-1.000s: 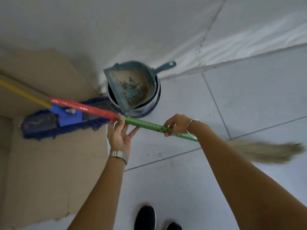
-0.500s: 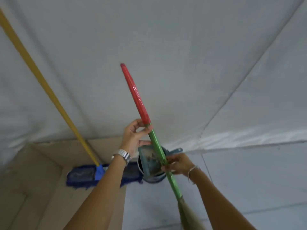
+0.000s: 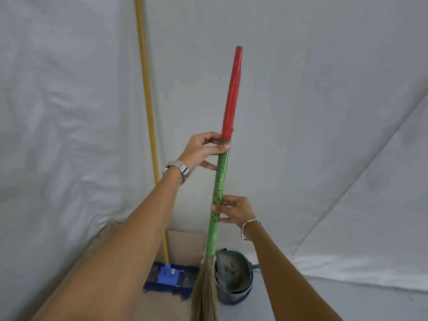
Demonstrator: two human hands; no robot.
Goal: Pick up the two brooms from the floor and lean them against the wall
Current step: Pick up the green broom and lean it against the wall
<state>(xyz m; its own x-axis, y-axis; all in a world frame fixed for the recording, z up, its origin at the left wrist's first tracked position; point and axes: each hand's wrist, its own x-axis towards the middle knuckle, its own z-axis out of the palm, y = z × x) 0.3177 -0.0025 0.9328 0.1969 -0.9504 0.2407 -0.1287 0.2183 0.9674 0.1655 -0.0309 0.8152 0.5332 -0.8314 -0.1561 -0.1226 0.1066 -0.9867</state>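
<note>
Grass broom (image 3: pixel 218 195) upright before the wall (image 3: pixel 301 112), bristles down; my left hand (image 3: pixel 203 150) pinches it below the red grip, right hand (image 3: pixel 234 210) closed lightly lower; yellow-handled broom (image 3: pixel 148 135) already leaning; tip top gently, seat bristles, then release.

one head-worn wide-angle view looks forward and slightly down, close behind both raised hands, facing the white fabric-draped wall (image 3: pixel 301 93) beyond them.

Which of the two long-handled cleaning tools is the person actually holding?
The green-and-red-handled straw broom, gripped by both the left hand and right hand. The yellow-handled blue mop stands untouched.
</note>
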